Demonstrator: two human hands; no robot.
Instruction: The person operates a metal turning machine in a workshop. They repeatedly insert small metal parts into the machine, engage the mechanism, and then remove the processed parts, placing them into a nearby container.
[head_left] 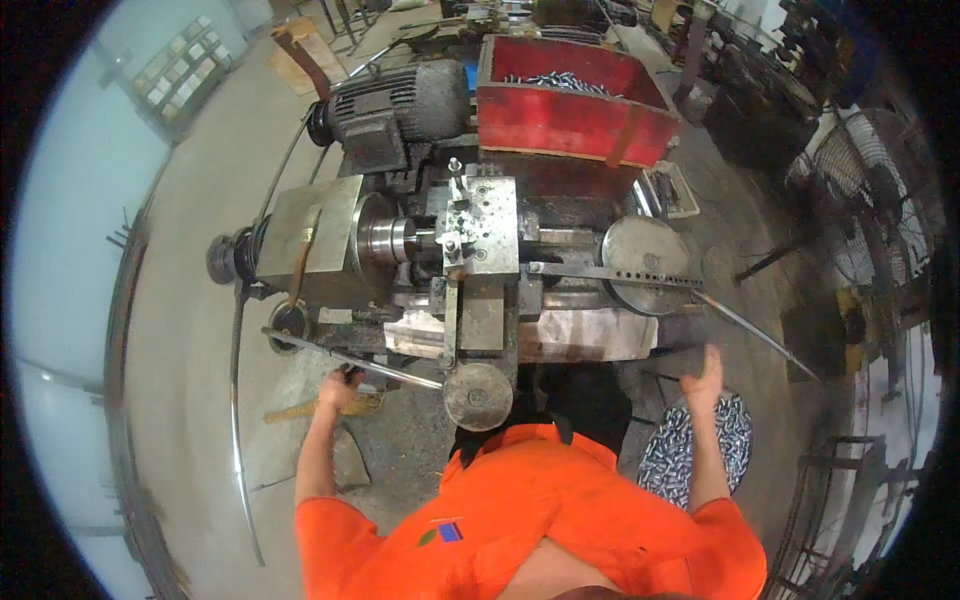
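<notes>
My left hand [338,391] is low at the left of the lathe, just below a shiny metal lever [375,367] attached to a round disc [478,397]. Its fingers look curled by a small dark thing that I cannot make out. My right hand [703,384] is open and appears to hold nothing, its fingers pointing forward and the thumb apart. Beneath that forearm is a round heap of small metal pins [652,455]. Ahead of me stand the lathe's chuck [385,240] and a steel tool block [492,225].
A red bin [572,122] holding more small metal parts sits behind the lathe, beside a grimy motor [405,105]. A long handle [755,330] sticks out to the right from a perforated bar [640,275]. A caged fan [860,190] stands far right.
</notes>
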